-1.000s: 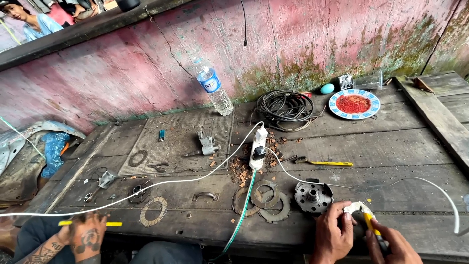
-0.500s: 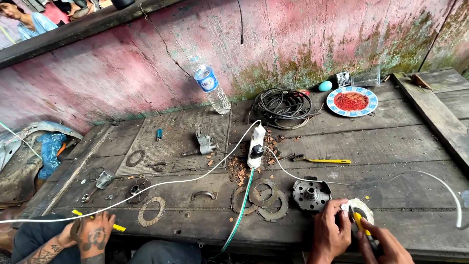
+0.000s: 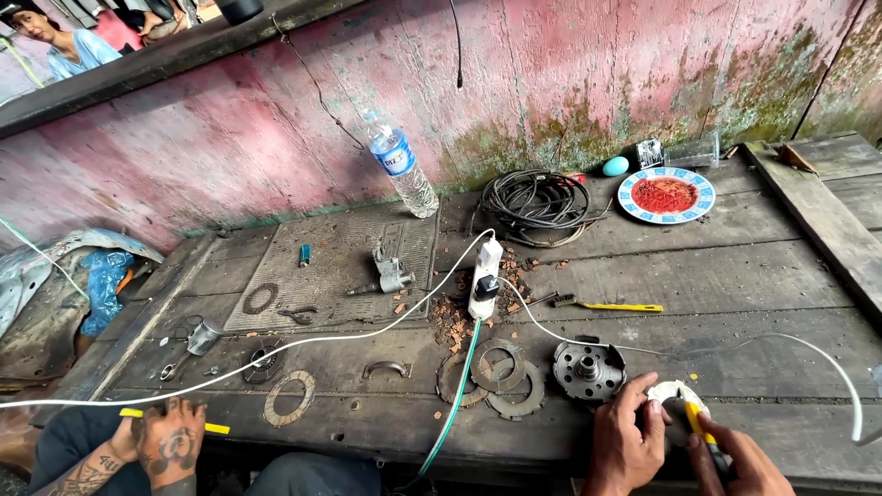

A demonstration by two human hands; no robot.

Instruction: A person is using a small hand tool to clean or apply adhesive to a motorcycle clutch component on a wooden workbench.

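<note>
Head view, bottom right of frame: my left hand [image 3: 627,443] is pinching a small white ring-shaped part [image 3: 673,397] w/ thumb and fingers closed on its left edge. My right hand [image 3: 740,462] is just right of it, fingers wrapped shut round a yellow-handled tool [image 3: 700,427], tip touching the white part. Both hands sit at the front edge of the wooden bench [image 3: 790,266].

Just left of my left hand: a round metal hub [image 3: 588,368], then flat rings [image 3: 497,372] overlapping each other, lower centre. A white cable [image 3: 808,354] curves across the right side and drops off near the frame's right edge.

Centre: white power strip [image 3: 484,277] w/ a black plug in it, crumbs of reddish debris [image 3: 450,317] beside it, green cable [image 3: 457,400] running down to the bottom edge. Right of the strip, a yellow-handled brush [image 3: 606,305] lying flat.

Upper centre: plastic water bottle [image 3: 400,165] tilted against the pink wall, coil of black cable [image 3: 536,199] to its right. Upper right: blue-rimmed plate [image 3: 705,186] w/ red stuff in it, small teal egg-shaped thing [image 3: 616,165] near it.

Bottom left: another person's tattooed hand [image 3: 170,445], resting at the bench edge by a yellow strip [image 3: 217,428]; can't tell if it grips anything. Upper left corner: a person in a light blue top [image 3: 78,50] behind the ledge.
</note>
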